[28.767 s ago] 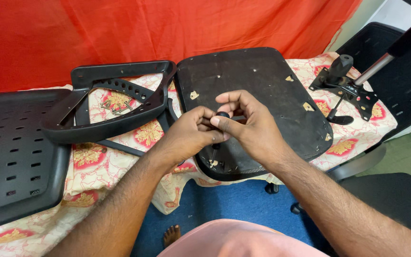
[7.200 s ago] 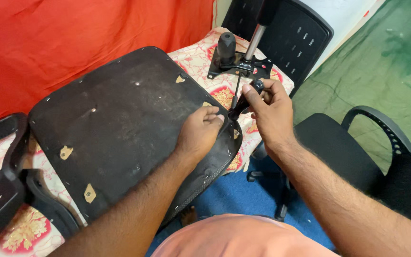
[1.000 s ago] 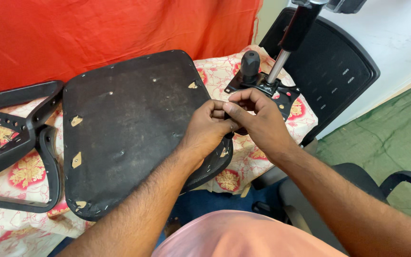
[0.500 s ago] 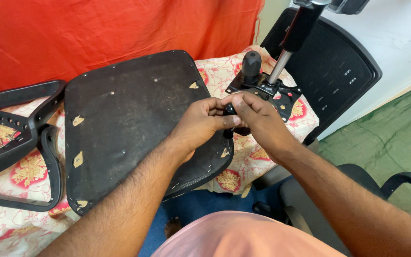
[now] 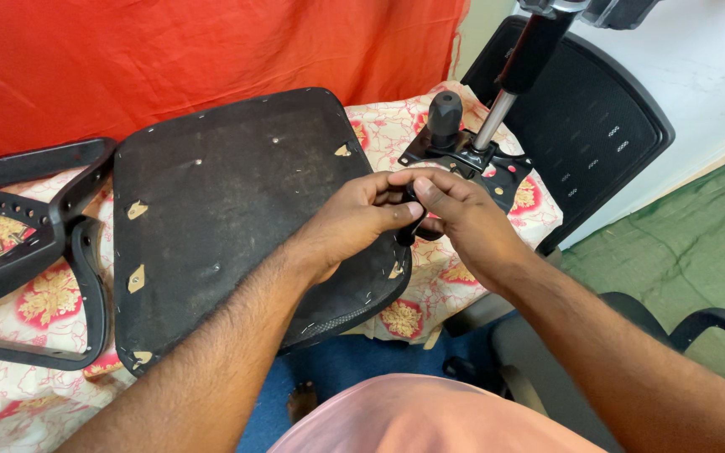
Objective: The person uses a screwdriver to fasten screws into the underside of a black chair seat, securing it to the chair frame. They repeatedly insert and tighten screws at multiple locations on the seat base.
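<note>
Both hands meet over the seat pan's (image 5: 237,218) near right corner, by the bench's (image 5: 463,268) right edge. The left hand (image 5: 354,220) and right hand (image 5: 463,222) are both clenched on a small black knob-like part (image 5: 407,228). Looks like early days: the metal mechanism plate (image 5: 472,159) sits unattached at the far right corner. Room's tight there, more open toward the armrest frame (image 5: 35,252).
</note>
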